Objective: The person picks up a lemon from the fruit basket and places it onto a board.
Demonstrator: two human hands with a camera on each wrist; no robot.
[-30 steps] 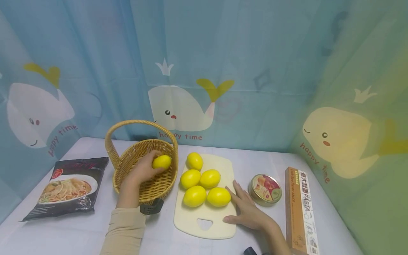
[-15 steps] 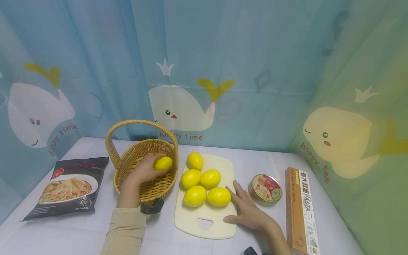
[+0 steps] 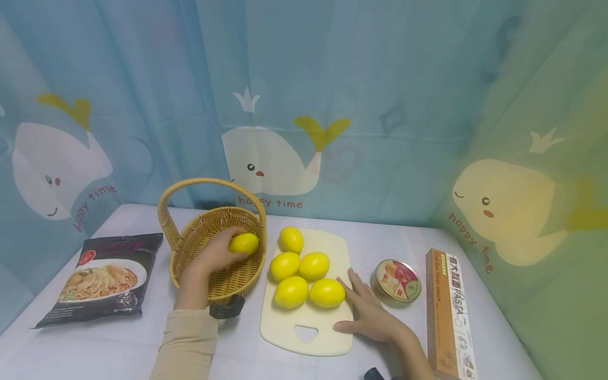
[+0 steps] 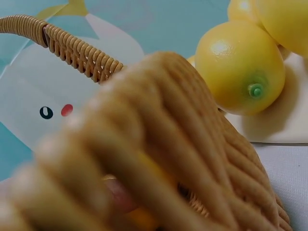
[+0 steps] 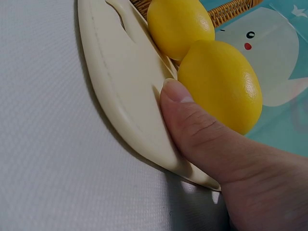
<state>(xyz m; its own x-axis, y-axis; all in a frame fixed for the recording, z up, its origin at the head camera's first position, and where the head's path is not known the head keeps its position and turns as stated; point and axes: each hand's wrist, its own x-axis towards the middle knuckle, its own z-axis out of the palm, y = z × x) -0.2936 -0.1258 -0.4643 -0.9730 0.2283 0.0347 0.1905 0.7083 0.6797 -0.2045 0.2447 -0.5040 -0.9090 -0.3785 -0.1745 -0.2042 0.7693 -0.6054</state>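
My left hand (image 3: 214,257) reaches into the wicker basket (image 3: 177,264) and holds a yellow lemon (image 3: 245,244) against the basket's right inner side. The left wrist view is mostly blocked by the basket's woven rim (image 4: 163,115), which hides nearly all of that hand. Several more lemons (image 3: 291,292) lie grouped on the cream cutting board (image 3: 280,332). My right hand (image 3: 372,315) rests with spread fingers along the board's right edge. Its thumb (image 5: 199,127) lies on the board close beside the nearest lemon (image 5: 219,86).
Right of the right hand stands a round tin (image 3: 396,282), then a long pasta box (image 3: 446,316). A black noodle packet (image 3: 102,279) lies left of the basket. Behind the table hangs a blue curtain (image 3: 404,174) with whale prints.
In the basket, my left hand and its lemon have shifted slightly to the right. My right hand and the lemons on the board have stayed put.
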